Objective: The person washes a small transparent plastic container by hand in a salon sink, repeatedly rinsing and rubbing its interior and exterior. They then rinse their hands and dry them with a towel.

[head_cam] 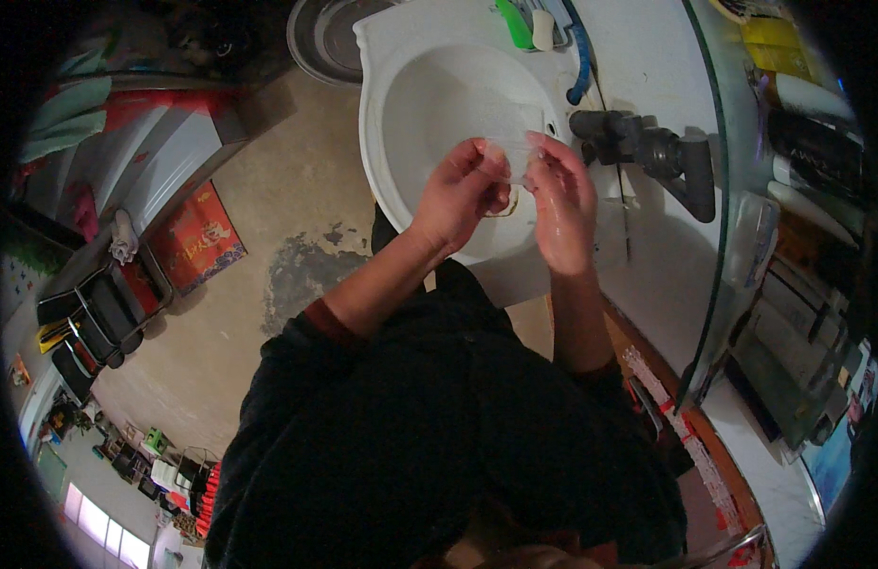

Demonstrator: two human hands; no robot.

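Over a white ceramic washbasin (425,89), a thin, clear, plastic-looking piece (516,162) is held between my two hands. Its exact shape is hard to make out against the white bowl. My left hand (459,186) pinches its left side between thumb and fingers. The fingers of my right hand (565,190) grip the opposite side, and the skin there glistens wet. To the right of the bowl is a dark grey faucet (642,146), apart from both hands. Part of the basin's drain area is hidden behind my left hand.
A bar of soap (543,30) and a green object (514,23) sit at the basin's far corner, near a blue hose (583,64). A glass shelf (716,213) with toiletries runs along the right. A metal basin (325,43) stands beyond; chairs (105,313) are at left.
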